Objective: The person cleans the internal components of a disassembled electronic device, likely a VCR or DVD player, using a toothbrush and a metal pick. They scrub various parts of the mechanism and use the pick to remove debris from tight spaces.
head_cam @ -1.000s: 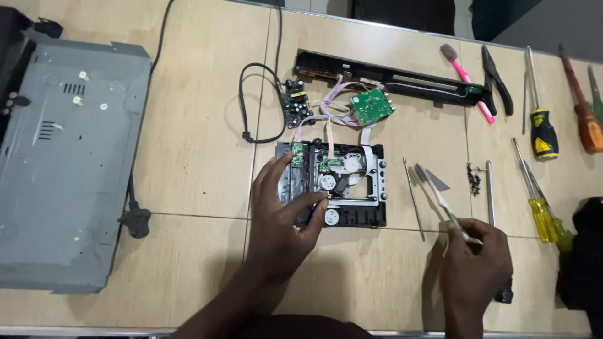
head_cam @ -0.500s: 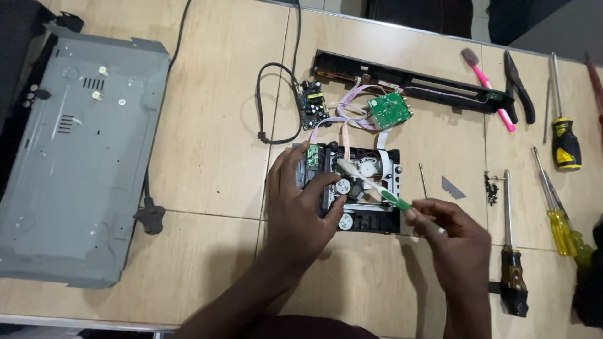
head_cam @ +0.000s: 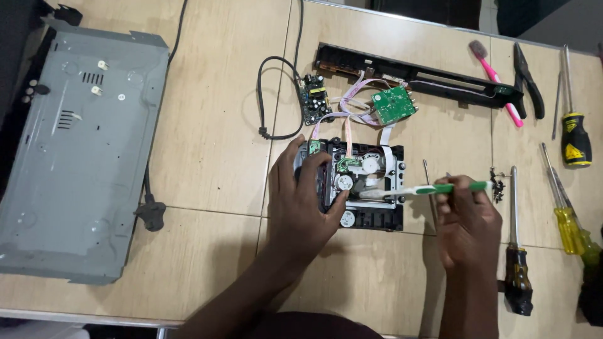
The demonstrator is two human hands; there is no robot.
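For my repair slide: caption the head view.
Left hand steadies a disc drive while right hand brushes it with a toothbrush.

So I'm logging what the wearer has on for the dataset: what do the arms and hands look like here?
Both the left hand and right hand are bare: no gloves, rings, watch or wristbands show. Both forearms are uncovered, with no sleeves reaching them in view.
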